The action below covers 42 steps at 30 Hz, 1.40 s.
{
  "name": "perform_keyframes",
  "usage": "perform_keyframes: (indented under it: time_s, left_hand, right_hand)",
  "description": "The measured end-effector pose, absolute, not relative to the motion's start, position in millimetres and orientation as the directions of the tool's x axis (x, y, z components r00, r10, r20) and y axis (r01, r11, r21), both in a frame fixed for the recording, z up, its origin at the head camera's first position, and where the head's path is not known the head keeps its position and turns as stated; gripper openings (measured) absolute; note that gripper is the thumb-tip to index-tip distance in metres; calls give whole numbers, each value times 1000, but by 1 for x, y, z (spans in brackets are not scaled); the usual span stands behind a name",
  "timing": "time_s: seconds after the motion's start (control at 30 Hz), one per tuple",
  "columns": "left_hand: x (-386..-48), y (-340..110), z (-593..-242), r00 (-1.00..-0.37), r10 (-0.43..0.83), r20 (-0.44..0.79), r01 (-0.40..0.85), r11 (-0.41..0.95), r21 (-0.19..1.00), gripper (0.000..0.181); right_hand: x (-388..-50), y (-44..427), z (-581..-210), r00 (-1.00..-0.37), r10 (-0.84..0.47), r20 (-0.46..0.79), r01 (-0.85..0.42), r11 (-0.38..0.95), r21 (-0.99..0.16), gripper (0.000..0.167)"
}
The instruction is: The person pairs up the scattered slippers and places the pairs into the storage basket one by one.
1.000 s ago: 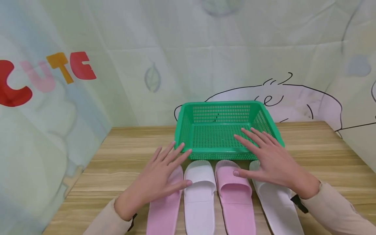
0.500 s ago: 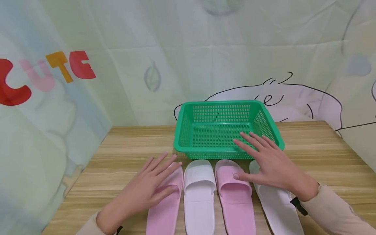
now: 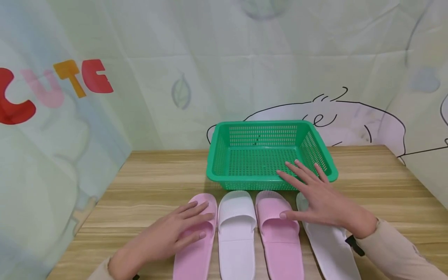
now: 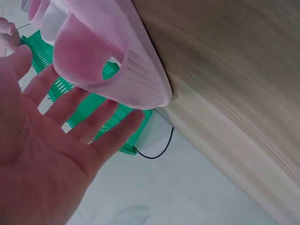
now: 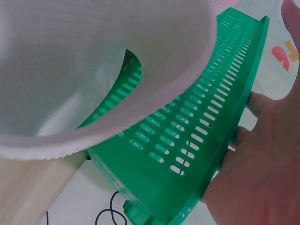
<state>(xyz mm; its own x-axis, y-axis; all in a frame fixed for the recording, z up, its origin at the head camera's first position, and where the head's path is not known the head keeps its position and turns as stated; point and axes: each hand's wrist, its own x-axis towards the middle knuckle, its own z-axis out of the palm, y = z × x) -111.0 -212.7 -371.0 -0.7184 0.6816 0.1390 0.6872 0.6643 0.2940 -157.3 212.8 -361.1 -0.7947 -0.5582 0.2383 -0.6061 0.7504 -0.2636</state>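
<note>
A row of slippers lies side by side on the table. My left hand (image 3: 171, 235) is over the strap of the leftmost pink slipper (image 3: 194, 258), its fingers extended and holding nothing. In the left wrist view the palm faces the toe end of that pink slipper (image 4: 140, 84). A white slipper (image 3: 237, 249) and a second pink slipper (image 3: 282, 252) lie in the middle. My right hand (image 3: 322, 204) spreads above the rightmost white slipper (image 3: 332, 249), partly hiding it, with its thumb over the second pink slipper. In the right wrist view, those fingers appear beside the basket's rim.
Directly behind the slippers stands a green perforated plastic basket (image 3: 252, 179) with nothing visible inside. The wooden table (image 3: 154, 175) reaches back to a printed cloth backdrop (image 3: 217, 77).
My left hand has drawn back and to the left, from near the basket's front corner to over the leftmost pink slipper's strap. My right hand has stayed almost still.
</note>
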Motion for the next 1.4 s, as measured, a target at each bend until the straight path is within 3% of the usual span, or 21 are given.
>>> perform_keyframes:
  time_s: [0.47, 0.7, 0.8, 1.03, 1.27, 1.4]
  left_hand:
    - [-104, -219, -369, -743, 659, 117, 658, 687, 309, 46]
    - [-105, -229, -368, -703, 696, 142, 710, 683, 171, 46]
    - [-105, -233, -367, -688, 712, 139, 725, 674, 140, 56]
    - [-105, -237, -367, -672, 734, 97, 740, 665, 96, 100]
    - [-105, -234, -370, -692, 721, 44, 721, 687, 94, 104]
    - [-108, -230, -374, -667, 741, 75, 745, 666, 49, 106]
  right_hand:
    - [-166, 215, -366, -779, -576, 249, -626, 736, -256, 99]
    - [-169, 212, -366, -776, -583, 241, -630, 734, -253, 99]
    - [-169, 212, -366, -773, -587, 240, -633, 732, -251, 99]
    - [-171, 211, -364, -771, -594, 231, -636, 738, -226, 102]
    - [-171, 212, -365, -781, -591, 203, -624, 752, -212, 106]
    - [-168, 216, -367, -789, -583, 194, -614, 763, -202, 109]
